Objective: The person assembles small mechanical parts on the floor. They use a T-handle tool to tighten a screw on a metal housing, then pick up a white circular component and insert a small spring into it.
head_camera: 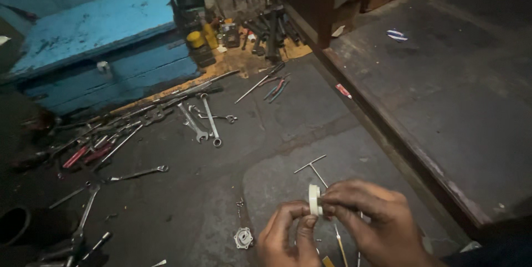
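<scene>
A dim concrete floor point(221, 200) strewn with spanners point(194, 123); near its front edge, both hands pinch a small white disc point(314, 199), left hand point(291, 236) beneath, right hand point(371, 217) gripping; keep it steady, fingertips firm

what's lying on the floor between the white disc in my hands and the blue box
In the head view, between the white disc and the blue box, spanners lie scattered on the dark floor.

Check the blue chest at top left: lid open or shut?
Shut. The lid of the blue chest lies flat on the body with no gap showing, and its front clasp hangs down over the seam.
</scene>
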